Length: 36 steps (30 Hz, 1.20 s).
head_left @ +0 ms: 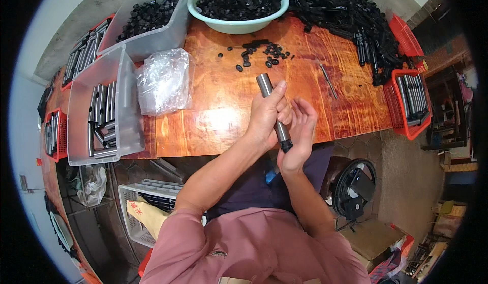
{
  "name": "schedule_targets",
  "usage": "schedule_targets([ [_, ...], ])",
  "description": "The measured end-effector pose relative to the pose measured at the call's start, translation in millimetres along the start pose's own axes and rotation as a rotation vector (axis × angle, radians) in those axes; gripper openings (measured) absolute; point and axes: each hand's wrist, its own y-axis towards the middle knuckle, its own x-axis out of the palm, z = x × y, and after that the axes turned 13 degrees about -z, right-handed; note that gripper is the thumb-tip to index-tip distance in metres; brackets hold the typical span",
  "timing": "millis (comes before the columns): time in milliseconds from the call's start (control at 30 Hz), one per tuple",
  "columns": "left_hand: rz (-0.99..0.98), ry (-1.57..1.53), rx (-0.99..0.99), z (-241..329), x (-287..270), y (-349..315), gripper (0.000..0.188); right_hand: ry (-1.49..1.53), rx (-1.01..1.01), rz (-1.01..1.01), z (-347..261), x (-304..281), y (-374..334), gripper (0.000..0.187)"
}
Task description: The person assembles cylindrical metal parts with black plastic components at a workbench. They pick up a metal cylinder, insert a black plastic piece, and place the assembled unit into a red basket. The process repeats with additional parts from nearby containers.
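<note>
My left hand (268, 113) is wrapped round a grey metal tube (264, 84), which slants from its open-looking upper end down toward my body. A black plastic piece (286, 145) sits at the tube's lower end. Against that end rests the palm of my right hand (301, 144), its fingers stretched out and loosely bent beside the tube. Beyond my hands, small black rings and caps (273, 50) lie scattered on the wooden table (218, 126). A thin metal rod (329, 81) lies to their right.
At the back stand a pale green basin (239, 27) of black parts and a heap of black parts (351, 14). Clear plastic bins (129, 126) and a plastic bag (165, 83) are at left. Red baskets (409, 126) hold tubes at both sides.
</note>
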Motion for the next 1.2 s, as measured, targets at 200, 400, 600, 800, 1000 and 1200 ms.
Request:
schedule_targets([
  [200, 0.052, -0.108, 0.114, 10, -1, -6, 0.038, 0.152, 0.342, -0.141, -18, -26, -12, 0.042],
  [400, 0.08, -0.095, 0.226, 2, -5, -2, 0.03, 0.065, 0.311, -0.193, -16, -32, -28, 0.043],
  [600, 0.114, -0.058, 0.262, -3, 2, -3, 0.028, -0.3, 0.221, -0.155, -14, -34, -26, 0.035],
  [800, 0.066, -0.101, 0.269, -3, 1, -3, 0.029, -0.436, 0.137, -0.121, -14, -30, -26, 0.031],
  [1000, 0.088, -0.117, 0.352, 0, 3, -6, 0.029, -0.647, 0.017, -0.106, -19, -23, -22, 0.032],
  [1200, 0.136, -0.124, 0.354, 2, 9, -7, 0.029, -0.891, -0.171, -0.177, -24, -25, -16, 0.034],
])
